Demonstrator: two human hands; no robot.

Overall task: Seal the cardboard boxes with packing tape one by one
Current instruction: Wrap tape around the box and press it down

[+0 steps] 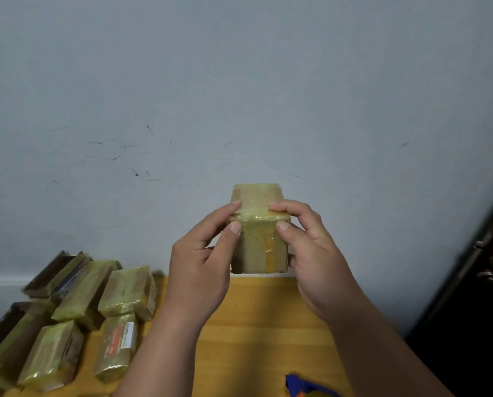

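I hold one small cardboard box (258, 242) raised above the bench (268, 325), in front of the grey wall (239, 81). The box is already wrapped in yellowish packing tape (264, 245), which runs over its upper face and down the side facing me.

My left hand (202, 267) grips the left side of the box: its fingers (235, 206) curl over the upper edge and the thumb presses the near face. My right hand (317, 259) mirrors this on the right side of the box, fingers on the upper edge, thumb on the near face. Both hands are closed on the box; neither is spread.

Step in hand, as I judge it: pressing the tape flat along the box's upper edge. To do this well:

1. Keep both thumbs on the near face as the fixed support.
2. Draw the fingers outward from the middle of the edge toward the corners, so that trapped air leaves the tape (creases show on the near face and call for firm pressure).
3. Check the loose tape ends at the corners before release.

To the left of the box and lower, a heap of taped boxes (68, 316) lies on the bench. Below the box, at the near bench edge, a blue object (302, 386) is partly visible; I cannot tell what it is.
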